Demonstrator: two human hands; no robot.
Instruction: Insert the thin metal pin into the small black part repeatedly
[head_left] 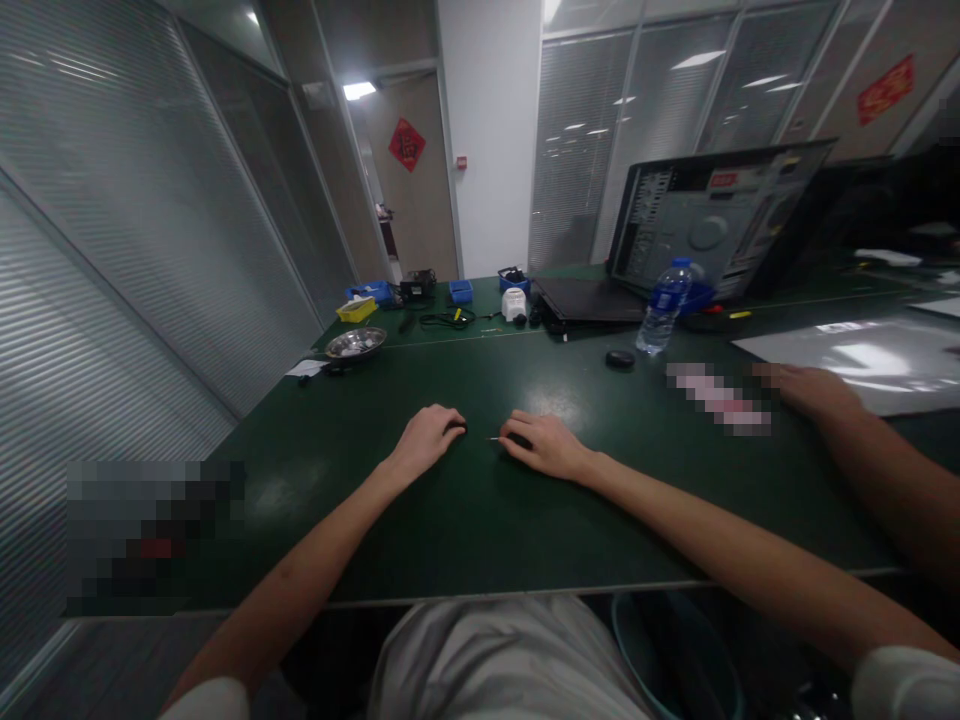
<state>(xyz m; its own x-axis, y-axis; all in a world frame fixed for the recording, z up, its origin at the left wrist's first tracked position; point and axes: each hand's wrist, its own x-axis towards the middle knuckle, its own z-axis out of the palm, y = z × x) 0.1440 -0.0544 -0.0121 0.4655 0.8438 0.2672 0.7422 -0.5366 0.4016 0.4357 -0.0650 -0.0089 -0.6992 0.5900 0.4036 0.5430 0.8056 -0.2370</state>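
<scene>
Both hands rest on the dark green table (465,520), close together near its middle. My left hand (429,438) is curled, with its fingertips on a small dark object (458,428) that is mostly hidden. A short gap to the right, my right hand (546,446) pinches a thin tool (495,438) with a dark grip. Its fine metal tip points left toward the left hand. I cannot make out what the small dark object is.
Another person's hand (814,388) and forearm lie on the table at the right. Beyond my hands stand a water bottle (664,305), a black round cap (620,358) and an open computer case (712,225). A metal bowl (356,342), a yellow box (356,310), blue bins (460,290) and cables (448,320) sit at the far left.
</scene>
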